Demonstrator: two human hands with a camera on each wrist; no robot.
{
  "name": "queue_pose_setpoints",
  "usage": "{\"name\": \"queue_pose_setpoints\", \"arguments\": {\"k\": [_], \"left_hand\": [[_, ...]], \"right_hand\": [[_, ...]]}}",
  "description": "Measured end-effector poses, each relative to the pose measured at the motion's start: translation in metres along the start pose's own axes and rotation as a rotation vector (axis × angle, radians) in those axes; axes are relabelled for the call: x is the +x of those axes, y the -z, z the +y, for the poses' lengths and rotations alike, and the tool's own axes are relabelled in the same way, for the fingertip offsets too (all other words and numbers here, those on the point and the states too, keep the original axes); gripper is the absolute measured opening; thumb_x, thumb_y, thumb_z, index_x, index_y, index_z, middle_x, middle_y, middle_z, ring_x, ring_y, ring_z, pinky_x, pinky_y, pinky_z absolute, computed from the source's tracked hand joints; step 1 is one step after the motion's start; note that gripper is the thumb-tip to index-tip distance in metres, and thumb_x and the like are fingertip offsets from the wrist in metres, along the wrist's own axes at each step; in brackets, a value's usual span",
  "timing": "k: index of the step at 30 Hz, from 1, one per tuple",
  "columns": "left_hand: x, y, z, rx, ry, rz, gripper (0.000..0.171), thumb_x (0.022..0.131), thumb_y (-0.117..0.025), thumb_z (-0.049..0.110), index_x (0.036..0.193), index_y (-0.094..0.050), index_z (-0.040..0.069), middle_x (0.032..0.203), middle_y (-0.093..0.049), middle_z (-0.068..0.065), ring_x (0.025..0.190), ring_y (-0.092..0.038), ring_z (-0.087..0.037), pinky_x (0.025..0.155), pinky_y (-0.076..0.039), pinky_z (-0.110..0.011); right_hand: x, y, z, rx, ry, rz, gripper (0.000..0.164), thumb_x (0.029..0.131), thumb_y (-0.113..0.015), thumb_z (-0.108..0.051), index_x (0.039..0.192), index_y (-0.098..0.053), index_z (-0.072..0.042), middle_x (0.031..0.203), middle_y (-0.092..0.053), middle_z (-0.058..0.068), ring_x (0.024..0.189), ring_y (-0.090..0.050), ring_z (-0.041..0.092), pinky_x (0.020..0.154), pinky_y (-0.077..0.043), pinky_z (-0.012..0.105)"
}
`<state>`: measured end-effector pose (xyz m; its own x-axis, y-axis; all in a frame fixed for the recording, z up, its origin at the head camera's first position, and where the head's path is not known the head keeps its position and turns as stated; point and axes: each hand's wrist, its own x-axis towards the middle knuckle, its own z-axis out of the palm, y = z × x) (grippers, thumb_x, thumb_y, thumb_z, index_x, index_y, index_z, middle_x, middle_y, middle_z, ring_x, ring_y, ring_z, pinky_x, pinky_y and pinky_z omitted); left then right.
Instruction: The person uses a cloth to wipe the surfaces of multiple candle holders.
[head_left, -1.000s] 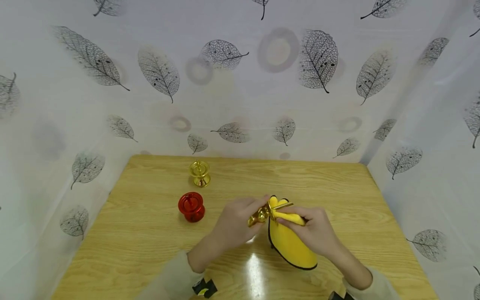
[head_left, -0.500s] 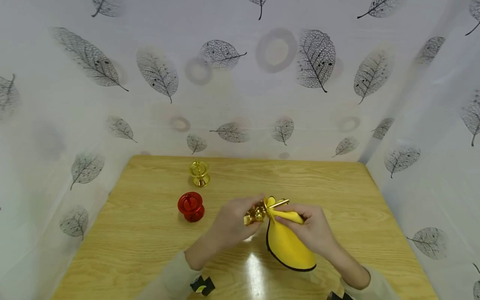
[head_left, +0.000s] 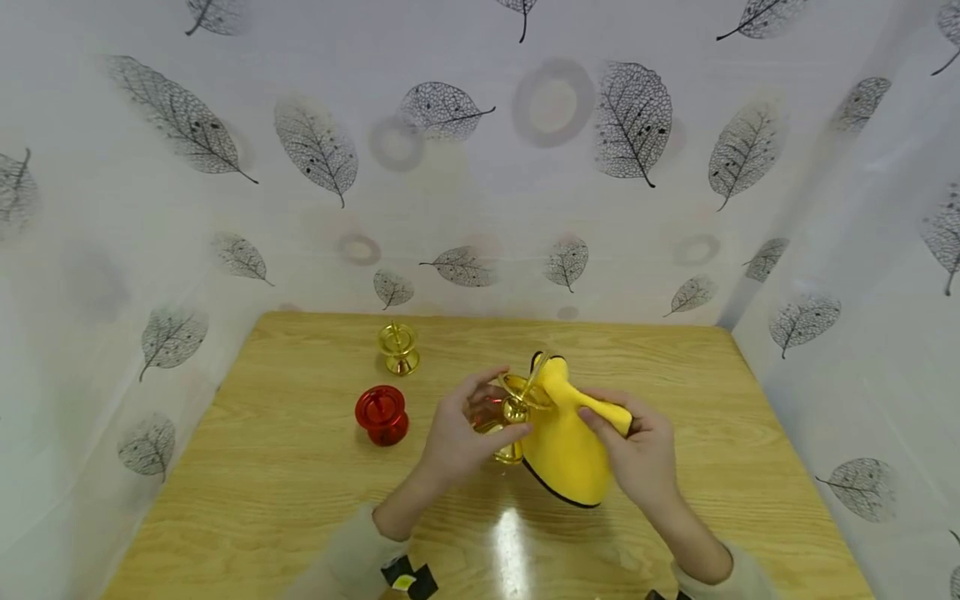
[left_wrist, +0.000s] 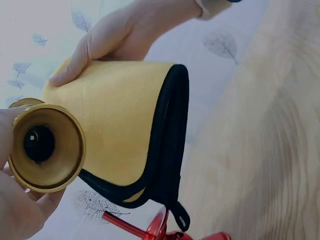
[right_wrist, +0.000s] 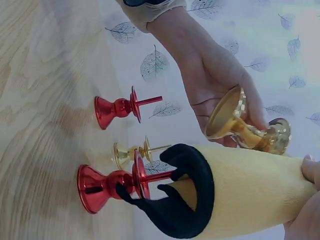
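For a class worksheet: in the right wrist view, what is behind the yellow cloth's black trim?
The nearer red candle holder: its base shows; the trim covers the end of its spike.

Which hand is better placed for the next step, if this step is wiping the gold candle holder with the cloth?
Probably the right hand: it grips the yellow cloth, close beside the gold candle holder. The left hand holds that holder, so seems better for steadying.

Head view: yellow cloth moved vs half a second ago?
Yes. The yellow cloth has shifted toward the far edge of the table; its top and bottom both lie nearer that edge now.
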<state>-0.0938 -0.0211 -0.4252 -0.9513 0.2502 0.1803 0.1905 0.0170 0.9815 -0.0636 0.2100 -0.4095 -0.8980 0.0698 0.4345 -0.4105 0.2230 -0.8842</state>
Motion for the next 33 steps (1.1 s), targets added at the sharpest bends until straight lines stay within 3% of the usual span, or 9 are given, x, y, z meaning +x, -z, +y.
{"name": "queue_pose_setpoints", "arguments": {"k": [5,9,15,18,24,28,33], "left_hand": [[0.0,-0.009,0.0,-0.108,-0.101,0.058,0.067,0.082,-0.085,-0.001,0.144,-0.059,0.002,0.111,-0.075,-0.028,0.085,-0.07,-0.004,0.074,-0.06,-0.019],[0.001,-0.017,0.0,-0.17,-0.175,0.083,0.067,0.082,-0.085,-0.004,0.143,-0.058,-0.002,0.109,-0.073,-0.032,0.084,-0.069,-0.004,0.072,-0.06,-0.019],[0.001,-0.023,-0.002,-0.197,-0.169,0.143,0.07,0.081,-0.087,-0.003,0.145,-0.058,0.001,0.111,-0.07,-0.029,0.084,-0.068,-0.005,0.075,-0.06,-0.019],[0.002,-0.023,-0.002,-0.195,-0.161,0.176,0.07,0.081,-0.086,-0.004,0.144,-0.058,0.001,0.109,-0.07,-0.028,0.085,-0.068,-0.006,0.077,-0.061,-0.021],[0.005,-0.02,-0.001,-0.19,-0.16,0.223,0.07,0.08,-0.086,-0.006,0.144,-0.058,0.0,0.107,-0.07,-0.029,0.087,-0.068,-0.007,0.079,-0.062,-0.022],[0.006,-0.019,0.0,-0.19,-0.169,0.213,0.069,0.079,-0.086,-0.007,0.143,-0.059,-0.001,0.107,-0.07,-0.029,0.086,-0.068,-0.006,0.077,-0.062,-0.022],[0.007,-0.019,-0.001,-0.18,-0.176,0.19,0.069,0.08,-0.085,-0.007,0.144,-0.058,-0.002,0.109,-0.07,-0.03,0.087,-0.068,-0.006,0.077,-0.062,-0.021]], "right_hand": [[0.003,-0.007,0.0,0.06,-0.183,0.109,0.017,0.094,-0.072,0.007,0.112,-0.075,0.008,0.097,-0.081,-0.009,0.078,-0.078,0.009,0.065,-0.064,0.024],[0.006,-0.016,-0.001,0.195,-0.306,0.159,0.019,0.098,-0.071,0.0,0.115,-0.073,0.008,0.097,-0.081,-0.002,0.079,-0.079,0.014,0.067,-0.066,0.03],[0.004,-0.024,-0.007,0.434,-0.412,0.104,0.019,0.104,-0.064,-0.003,0.121,-0.07,-0.003,0.106,-0.076,0.002,0.091,-0.078,0.016,0.077,-0.067,0.031],[-0.001,-0.026,-0.008,0.5,-0.412,0.036,0.023,0.104,-0.061,0.0,0.122,-0.07,-0.011,0.111,-0.076,-0.001,0.098,-0.077,0.013,0.084,-0.066,0.03],[-0.01,-0.031,-0.003,0.512,-0.291,-0.079,0.029,0.105,-0.054,0.006,0.117,-0.072,-0.013,0.109,-0.078,-0.004,0.097,-0.077,0.01,0.083,-0.065,0.029],[-0.013,-0.034,0.0,0.418,-0.252,-0.074,0.03,0.105,-0.056,0.005,0.118,-0.075,-0.013,0.106,-0.08,-0.006,0.094,-0.078,0.009,0.08,-0.065,0.026],[-0.014,-0.037,0.002,0.271,-0.223,-0.056,0.031,0.102,-0.061,0.005,0.132,-0.07,0.004,0.114,-0.08,-0.012,0.098,-0.077,0.007,0.083,-0.065,0.025]]}}
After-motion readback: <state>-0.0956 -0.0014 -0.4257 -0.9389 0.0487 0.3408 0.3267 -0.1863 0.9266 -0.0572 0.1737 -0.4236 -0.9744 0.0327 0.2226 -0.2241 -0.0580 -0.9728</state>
